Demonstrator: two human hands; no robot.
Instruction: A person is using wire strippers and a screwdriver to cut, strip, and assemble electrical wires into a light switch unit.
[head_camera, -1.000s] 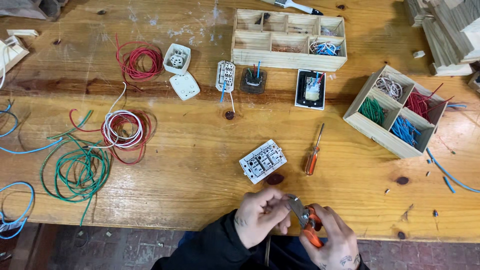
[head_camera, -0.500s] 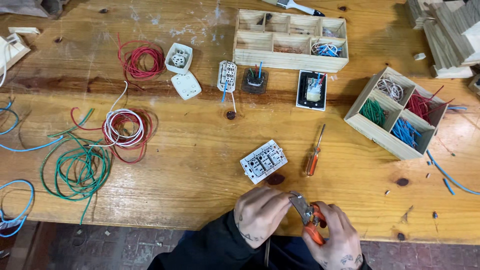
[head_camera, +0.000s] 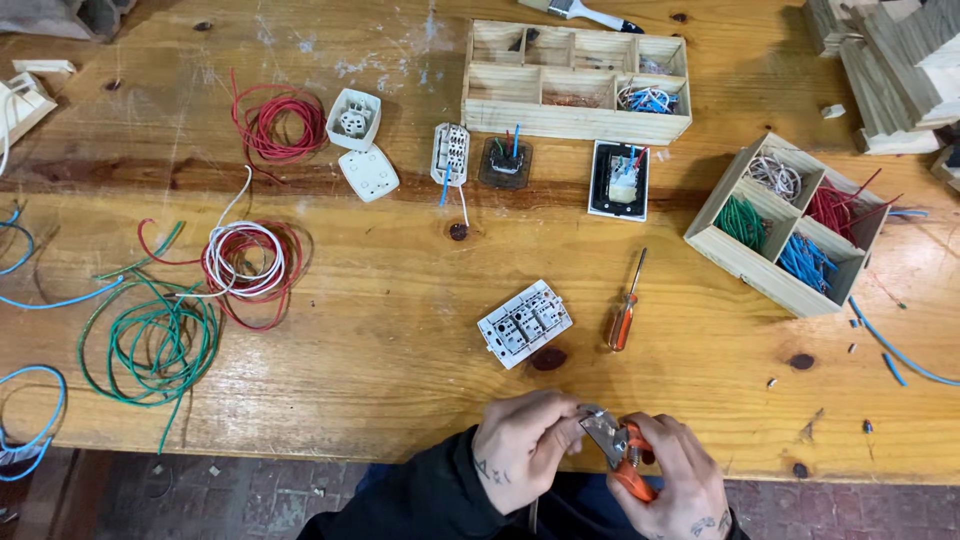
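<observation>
At the table's near edge my right hand (head_camera: 672, 482) grips orange-handled pliers (head_camera: 622, 452), jaws pointing left. My left hand (head_camera: 525, 445) pinches something small and thin at the jaws; a thin wire seems to hang down from it, hard to make out. Just beyond my hands lies a white socket module (head_camera: 524, 322) on the wooden table (head_camera: 400, 340), with an orange-handled screwdriver (head_camera: 624, 308) to its right.
A slanted wooden box (head_camera: 790, 225) of cut green, red, blue and white wires sits at right. A long compartment box (head_camera: 575, 80) stands at the back. Coils of red wire (head_camera: 277, 122), white-red wire (head_camera: 245, 262) and green wire (head_camera: 150, 345) lie left. Socket parts (head_camera: 360, 145) lie in the middle.
My hands have shifted slightly at the table edge, the pliers' jaws staying against what the left fingers pinch. Nothing else on the table has moved.
</observation>
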